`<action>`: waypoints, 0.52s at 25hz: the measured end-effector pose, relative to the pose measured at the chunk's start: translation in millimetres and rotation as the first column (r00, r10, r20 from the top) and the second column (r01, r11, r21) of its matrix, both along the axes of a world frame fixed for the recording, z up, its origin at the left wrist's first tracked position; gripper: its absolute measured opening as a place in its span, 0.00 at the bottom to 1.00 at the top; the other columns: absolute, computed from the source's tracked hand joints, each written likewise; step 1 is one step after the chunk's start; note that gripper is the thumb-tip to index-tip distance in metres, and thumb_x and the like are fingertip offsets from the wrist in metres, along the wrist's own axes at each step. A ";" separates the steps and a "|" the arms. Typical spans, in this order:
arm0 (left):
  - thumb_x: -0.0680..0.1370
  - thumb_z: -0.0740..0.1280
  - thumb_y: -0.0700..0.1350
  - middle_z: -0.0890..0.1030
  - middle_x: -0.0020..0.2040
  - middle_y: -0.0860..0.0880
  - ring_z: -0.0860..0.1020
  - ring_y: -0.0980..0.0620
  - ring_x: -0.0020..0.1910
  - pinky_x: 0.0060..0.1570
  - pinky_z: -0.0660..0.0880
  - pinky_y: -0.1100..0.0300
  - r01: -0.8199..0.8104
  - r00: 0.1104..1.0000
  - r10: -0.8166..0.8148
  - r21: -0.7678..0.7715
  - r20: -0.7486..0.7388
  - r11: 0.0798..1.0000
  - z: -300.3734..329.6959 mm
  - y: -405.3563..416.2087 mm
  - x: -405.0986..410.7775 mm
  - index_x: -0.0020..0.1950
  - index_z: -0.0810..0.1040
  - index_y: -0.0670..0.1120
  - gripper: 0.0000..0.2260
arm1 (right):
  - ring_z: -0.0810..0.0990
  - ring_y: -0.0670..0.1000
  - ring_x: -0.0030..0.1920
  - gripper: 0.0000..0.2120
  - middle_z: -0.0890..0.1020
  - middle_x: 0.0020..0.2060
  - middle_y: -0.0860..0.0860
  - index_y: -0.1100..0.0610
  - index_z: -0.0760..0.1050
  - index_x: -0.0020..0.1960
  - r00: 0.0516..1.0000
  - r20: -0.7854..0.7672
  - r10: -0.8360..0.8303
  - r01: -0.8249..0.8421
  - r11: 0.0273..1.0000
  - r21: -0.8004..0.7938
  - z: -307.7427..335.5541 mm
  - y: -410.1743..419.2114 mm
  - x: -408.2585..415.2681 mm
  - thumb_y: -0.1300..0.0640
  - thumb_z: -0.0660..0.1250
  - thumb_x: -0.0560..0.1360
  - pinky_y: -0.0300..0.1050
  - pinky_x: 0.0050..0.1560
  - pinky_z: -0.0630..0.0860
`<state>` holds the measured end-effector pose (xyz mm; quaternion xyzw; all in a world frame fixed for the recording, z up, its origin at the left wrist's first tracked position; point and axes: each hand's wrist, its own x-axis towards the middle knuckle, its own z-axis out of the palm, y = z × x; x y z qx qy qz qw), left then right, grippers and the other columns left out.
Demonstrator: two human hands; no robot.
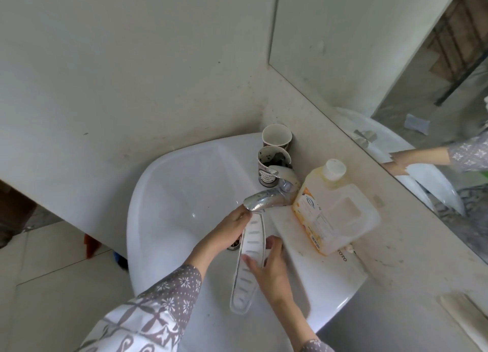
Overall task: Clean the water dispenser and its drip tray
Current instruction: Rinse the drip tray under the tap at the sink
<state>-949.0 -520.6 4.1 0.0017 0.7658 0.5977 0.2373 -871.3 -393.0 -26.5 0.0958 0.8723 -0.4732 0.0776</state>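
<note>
A long white slotted drip tray (249, 259) is held over the white sink basin (171, 193), its far end just under the chrome tap spout (260, 202). My left hand (229, 231) grips the tray's upper part from the left side. My right hand (269, 269) holds the tray's middle, with fingers spread across its slotted face and the thumb at its right edge. No water stream is visible from the spout. The water dispenser is out of view.
A large, nearly empty soap jug (332, 209) with a white cap stands on the counter right of the tap. Two paper cups (274, 150) stand behind the tap. A mirror (396, 74) covers the right wall. The drain (235, 244) lies under the tray.
</note>
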 end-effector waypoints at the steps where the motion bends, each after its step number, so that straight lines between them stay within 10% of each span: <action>1: 0.84 0.52 0.48 0.75 0.62 0.54 0.71 0.56 0.62 0.66 0.66 0.55 -0.023 0.999 0.022 -0.010 -0.030 1.000 0.7 0.7 0.0 0.67 0.69 0.54 0.14 | 0.74 0.44 0.42 0.22 0.75 0.49 0.46 0.54 0.63 0.60 1.000 0.010 0.003 -0.002 0.999 -0.053 -0.6 2.7 -1.5 0.52 0.71 0.73 0.31 0.40 0.68; 8: 0.83 0.52 0.43 0.76 0.47 0.48 0.75 0.52 0.44 0.41 0.73 0.58 -0.526 0.847 0.529 0.226 0.052 0.820 -12.2 -14.8 1.8 0.51 0.74 0.51 0.11 | 0.80 0.47 0.48 0.11 0.81 0.50 0.52 0.53 0.75 0.58 0.971 0.163 0.174 -0.091 0.902 -0.423 -4.9 20.4 -19.7 0.61 0.66 0.76 0.37 0.46 0.76; 13: 0.83 0.54 0.47 0.75 0.61 0.51 0.74 0.49 0.61 0.62 0.72 0.49 -0.620 0.780 0.625 0.110 -0.019 0.777 -13.5 -26.5 -9.1 0.63 0.70 0.55 0.11 | 0.78 0.50 0.49 0.08 0.80 0.48 0.52 0.57 0.75 0.55 0.971 0.153 0.184 -0.111 0.913 -0.393 -3.9 -2.4 -55.4 0.64 0.65 0.76 0.42 0.49 0.73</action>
